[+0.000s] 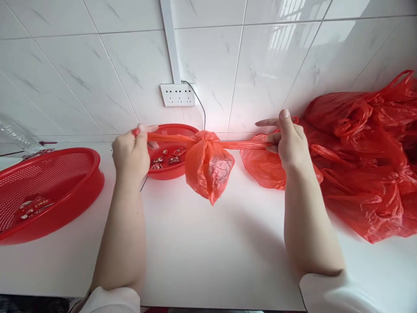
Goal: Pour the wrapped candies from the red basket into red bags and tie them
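Observation:
Above the white tabletop (208, 261) hangs a small red plastic bag (208, 167), bulging with contents I cannot make out through the film. Its two handles are stretched taut sideways from a gathered neck. My left hand (132, 154) is closed round the end of one handle. The other handle is gripped in my right hand (291, 141), whose thumb and index finger point outward. Behind the bag, partly hidden by it and by my left hand, a red plastic basket (167, 174) holds several small wrapped packets (174, 160).
A larger red basket (78, 208) with a few wrapped packets stands at the left. Several filled red bags (368, 174) are heaped at the right against the tiled wall. A socket panel (178, 95) with a plugged-in grey cable (200, 102) sits on the wall.

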